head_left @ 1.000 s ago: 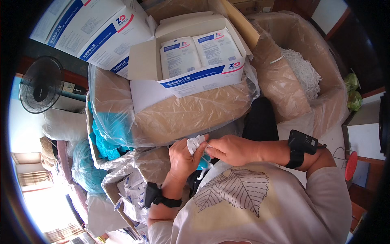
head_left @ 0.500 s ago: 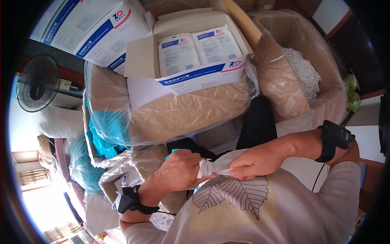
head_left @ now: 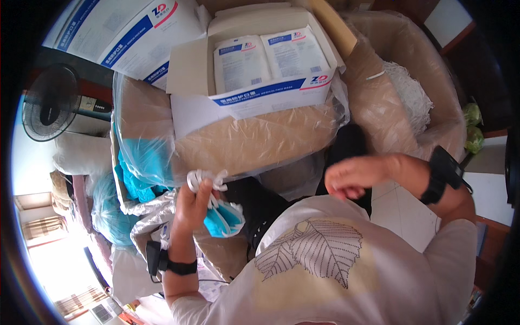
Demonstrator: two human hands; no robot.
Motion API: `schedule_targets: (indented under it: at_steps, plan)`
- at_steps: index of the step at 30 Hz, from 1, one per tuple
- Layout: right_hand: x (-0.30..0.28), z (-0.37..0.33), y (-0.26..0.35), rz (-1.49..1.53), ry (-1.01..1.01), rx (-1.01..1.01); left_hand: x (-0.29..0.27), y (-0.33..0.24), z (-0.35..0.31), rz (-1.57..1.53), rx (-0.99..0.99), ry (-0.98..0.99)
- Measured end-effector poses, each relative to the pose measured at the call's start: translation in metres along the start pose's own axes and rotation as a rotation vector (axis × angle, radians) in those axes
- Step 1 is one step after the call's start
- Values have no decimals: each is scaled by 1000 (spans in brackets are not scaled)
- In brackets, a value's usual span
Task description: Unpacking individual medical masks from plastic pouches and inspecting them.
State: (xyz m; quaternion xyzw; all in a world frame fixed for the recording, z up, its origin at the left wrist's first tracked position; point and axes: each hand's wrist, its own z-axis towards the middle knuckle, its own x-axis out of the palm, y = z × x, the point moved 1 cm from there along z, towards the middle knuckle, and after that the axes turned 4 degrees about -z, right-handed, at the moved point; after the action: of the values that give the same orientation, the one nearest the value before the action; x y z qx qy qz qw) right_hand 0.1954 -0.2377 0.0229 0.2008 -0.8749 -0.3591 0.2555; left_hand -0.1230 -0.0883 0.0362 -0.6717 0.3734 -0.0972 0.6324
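My left hand (head_left: 192,203) is closed round white ear loops (head_left: 216,179), which bunch up above its thumb and fingers. From them hangs a small stack of blue and white face masks (head_left: 223,219), just right of the wrist. Over on the right, my right hand (head_left: 349,177) is in the air above my lap, a little blurred. Its fingers curl in and nothing shows in them. Each wrist wears a black strapped device.
Ahead, an open white box (head_left: 271,97) with two packs stands on a plastic-lined carton (head_left: 254,149). Blue masks (head_left: 143,184) fill its left side. Another lined carton at the right holds white cords (head_left: 409,97). A black fan (head_left: 51,103) stands at the left.
My hands have parted. The left has swung left and forward, carrying the masks by their loops; the right has let go of the loops and risen to the right.
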Motion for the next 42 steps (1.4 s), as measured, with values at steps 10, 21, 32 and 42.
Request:
schedule_targets:
  at_steps: [10, 21, 32, 42]
  plan:
    - [-9, 134, -33, 551, -145, -342, -13, -28, 19, -499, 273, -58]
    - [57, 191, 14, 721, 443, -335, -12, -73, 38, -642, 374, 33]
    - [59, 164, -7, 708, 386, -341, -42, -57, 45, -555, 204, -216]
    - [48, 141, -16, 691, 253, -415, -58, -30, 34, -419, 160, -363]
